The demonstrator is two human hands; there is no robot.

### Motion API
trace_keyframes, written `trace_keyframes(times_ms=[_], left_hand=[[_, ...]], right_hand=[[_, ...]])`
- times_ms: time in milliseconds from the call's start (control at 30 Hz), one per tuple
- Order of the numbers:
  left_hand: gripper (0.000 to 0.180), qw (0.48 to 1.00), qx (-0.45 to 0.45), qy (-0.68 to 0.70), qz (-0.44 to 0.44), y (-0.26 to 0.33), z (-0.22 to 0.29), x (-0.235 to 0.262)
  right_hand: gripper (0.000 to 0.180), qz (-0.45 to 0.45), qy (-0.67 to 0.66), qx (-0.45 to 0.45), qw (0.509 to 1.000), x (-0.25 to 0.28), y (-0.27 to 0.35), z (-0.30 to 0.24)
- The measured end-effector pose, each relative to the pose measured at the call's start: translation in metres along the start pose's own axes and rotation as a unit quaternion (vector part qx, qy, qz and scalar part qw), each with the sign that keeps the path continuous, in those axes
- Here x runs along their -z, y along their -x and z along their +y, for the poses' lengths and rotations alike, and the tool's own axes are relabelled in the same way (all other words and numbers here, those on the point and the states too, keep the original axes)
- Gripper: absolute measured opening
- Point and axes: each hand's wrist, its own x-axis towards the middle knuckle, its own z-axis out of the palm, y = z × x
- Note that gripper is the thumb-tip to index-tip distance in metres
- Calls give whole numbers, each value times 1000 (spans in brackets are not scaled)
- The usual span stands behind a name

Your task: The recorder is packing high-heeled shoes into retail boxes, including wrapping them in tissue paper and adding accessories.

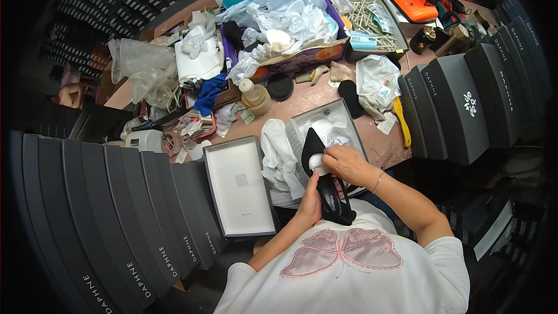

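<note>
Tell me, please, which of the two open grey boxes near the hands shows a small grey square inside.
It is the left box, left of the left hand; the right box, partly behind the black shoe, holds loose white material.

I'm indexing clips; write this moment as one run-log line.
left hand: holds black pointed-toe shoe | right hand: at white wad in shoe's opening | nearby: open grey shoebox, white-lined box half

There is room to pass over the bare surface (379, 146) between the open box (352, 123) and the yellow tool (401, 122). The white bag (375, 81) blocks its far end; grey boxes (456, 107) wall off the right.
</note>
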Motion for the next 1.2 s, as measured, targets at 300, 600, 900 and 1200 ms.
trace_keyframes(times_ms=[300,600,900,1200], left_hand=[[42,999,43,-15,-7,-5,-8,2],[36,997,-14,66,36,-10,18,10],[30,989,-123,-22,74,-7,28,10],[50,983,-159,87,-9,-2,19,4]], right_hand=[[14,33,-93,-72,992,-13,-11,3],[18,71,-151,-222,961,4,0,59],[31,-21,-163,-236,958,-41,5,53],[29,67,-195,-163,965,-2,0,-39]])
